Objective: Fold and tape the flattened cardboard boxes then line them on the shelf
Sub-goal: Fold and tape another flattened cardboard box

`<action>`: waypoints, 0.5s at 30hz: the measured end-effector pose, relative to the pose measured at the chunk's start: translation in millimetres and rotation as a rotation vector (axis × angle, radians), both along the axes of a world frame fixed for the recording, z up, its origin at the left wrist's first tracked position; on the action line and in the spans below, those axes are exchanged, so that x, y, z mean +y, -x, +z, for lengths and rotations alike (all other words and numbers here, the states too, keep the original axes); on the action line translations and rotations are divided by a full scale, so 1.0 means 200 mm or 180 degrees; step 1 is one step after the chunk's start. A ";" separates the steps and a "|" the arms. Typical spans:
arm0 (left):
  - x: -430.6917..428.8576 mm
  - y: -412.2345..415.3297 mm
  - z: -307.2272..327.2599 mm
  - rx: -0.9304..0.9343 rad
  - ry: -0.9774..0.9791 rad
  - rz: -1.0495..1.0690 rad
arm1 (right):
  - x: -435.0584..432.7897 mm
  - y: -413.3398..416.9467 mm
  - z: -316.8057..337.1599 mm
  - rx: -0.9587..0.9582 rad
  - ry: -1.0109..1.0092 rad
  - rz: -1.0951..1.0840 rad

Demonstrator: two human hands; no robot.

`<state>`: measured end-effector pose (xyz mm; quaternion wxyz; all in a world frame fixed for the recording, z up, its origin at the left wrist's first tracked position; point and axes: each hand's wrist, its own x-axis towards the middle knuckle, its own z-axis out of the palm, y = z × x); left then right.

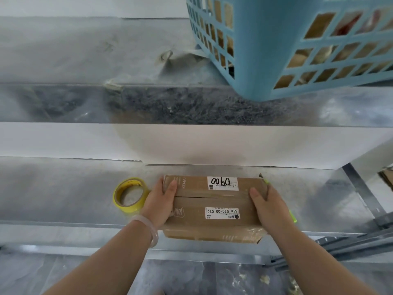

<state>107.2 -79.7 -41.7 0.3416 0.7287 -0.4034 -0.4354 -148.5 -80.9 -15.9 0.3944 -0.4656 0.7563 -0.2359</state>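
Note:
A brown cardboard box with two white labels sits on the metal shelf, its top flaps folded together with a seam across the middle. My left hand grips the box's left end, thumb on top. At the right end my right hand grips it the same way. A roll of yellow tape lies on the shelf just left of my left hand. Another flat piece of cardboard shows under the box's near edge.
A blue plastic basket holding cardboard stands on the upper shelf at the right. A green object pokes out behind my right hand. A metal shelf post runs down at the right. Plastic sheeting covers the floor below.

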 end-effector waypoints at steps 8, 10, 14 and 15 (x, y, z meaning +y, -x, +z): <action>0.03 0.00 0.07 0.0093 -0.0105 -0.0105 | 0.04 0.01 0.06 -0.0495 -0.0104 -0.0061; 0.09 0.00 0.13 0.0075 -0.0140 -0.0152 | 0.08 0.02 0.09 -0.0584 -0.0083 -0.0157; 0.26 0.01 0.34 0.0304 0.0601 0.0258 | 0.18 0.05 0.24 -0.0815 0.0499 -0.0420; 0.31 0.01 0.38 0.0335 0.0869 0.0375 | 0.20 0.05 0.28 -0.0967 0.0720 -0.0498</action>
